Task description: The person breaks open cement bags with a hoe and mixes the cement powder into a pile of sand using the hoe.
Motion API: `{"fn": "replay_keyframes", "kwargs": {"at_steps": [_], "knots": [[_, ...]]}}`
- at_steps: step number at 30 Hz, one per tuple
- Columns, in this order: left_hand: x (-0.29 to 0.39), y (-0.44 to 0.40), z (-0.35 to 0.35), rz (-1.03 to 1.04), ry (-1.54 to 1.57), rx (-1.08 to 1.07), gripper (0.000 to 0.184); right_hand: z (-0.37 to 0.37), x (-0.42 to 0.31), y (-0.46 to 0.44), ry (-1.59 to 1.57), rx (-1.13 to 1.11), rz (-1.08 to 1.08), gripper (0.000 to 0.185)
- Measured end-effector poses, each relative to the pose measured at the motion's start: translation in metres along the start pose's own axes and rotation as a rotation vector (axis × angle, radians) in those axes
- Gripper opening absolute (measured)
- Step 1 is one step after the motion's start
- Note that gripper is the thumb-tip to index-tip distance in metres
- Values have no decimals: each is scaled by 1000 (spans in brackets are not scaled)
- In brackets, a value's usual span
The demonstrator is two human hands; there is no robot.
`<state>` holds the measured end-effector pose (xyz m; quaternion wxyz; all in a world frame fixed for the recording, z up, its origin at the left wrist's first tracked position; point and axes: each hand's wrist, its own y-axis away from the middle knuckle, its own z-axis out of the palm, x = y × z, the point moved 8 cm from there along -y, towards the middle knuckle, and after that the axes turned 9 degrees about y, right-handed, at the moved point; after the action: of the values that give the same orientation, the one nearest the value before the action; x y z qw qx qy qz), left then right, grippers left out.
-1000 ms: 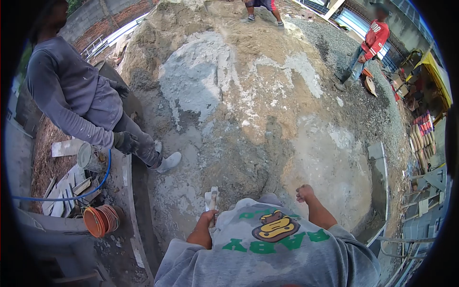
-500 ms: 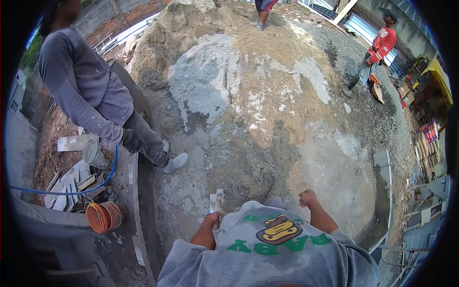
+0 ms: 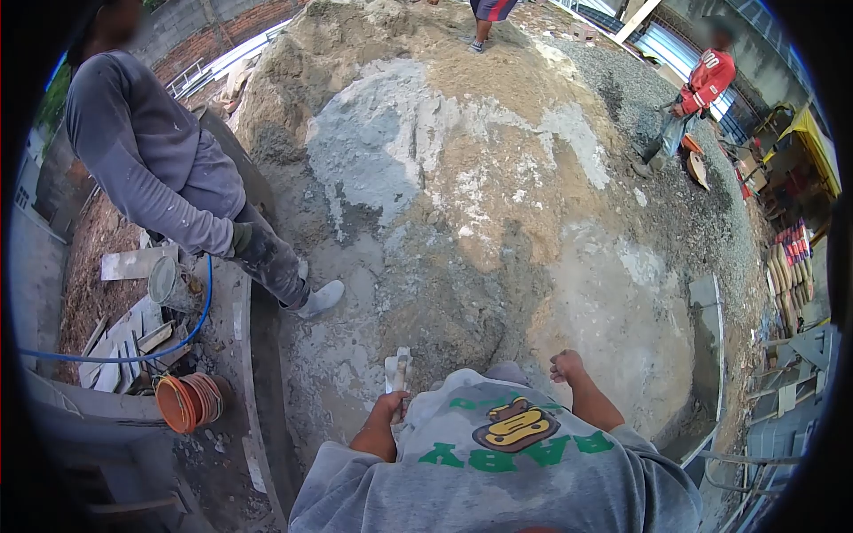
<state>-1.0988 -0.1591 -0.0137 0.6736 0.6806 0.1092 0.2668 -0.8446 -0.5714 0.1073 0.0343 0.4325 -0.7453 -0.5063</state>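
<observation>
My left hand (image 3: 391,408) is closed around a trowel (image 3: 397,369) with a pale handle and a light-coloured blade, held low in front of my grey shirt (image 3: 506,462). The grip partly hides the trowel. My right hand (image 3: 566,365) hangs above the pale mortar-smeared ground (image 3: 613,329) on the other side, its fingers curled in and nothing visible in them. Neither hand touches the ground. Ahead of both hands spreads a mound of sand and grey cement powder (image 3: 369,133).
A co-worker in a grey top (image 3: 142,142) stands at the left, near an orange bucket (image 3: 176,404), a blue hose (image 3: 203,311) and a whitish bucket (image 3: 167,282). Another in red (image 3: 709,80) stands by gravel. Low boards (image 3: 711,355) edge the mixing area.
The view has shifted slightly. At the top, the person in shorts has stepped a little left. The red-topped person's arms have changed position. My hands keep nearly the same pose.
</observation>
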Motion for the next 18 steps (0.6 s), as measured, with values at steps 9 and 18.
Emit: {"fn": "replay_keyframes", "kwargs": {"at_steps": [9,18], "knots": [[-10,-26,-4,-4,71,-34,27,-5,2,1,31,1,3,21],[-1,0,4,-19,50,-62,24,-15,-10,7,47,24,-2,21]]}}
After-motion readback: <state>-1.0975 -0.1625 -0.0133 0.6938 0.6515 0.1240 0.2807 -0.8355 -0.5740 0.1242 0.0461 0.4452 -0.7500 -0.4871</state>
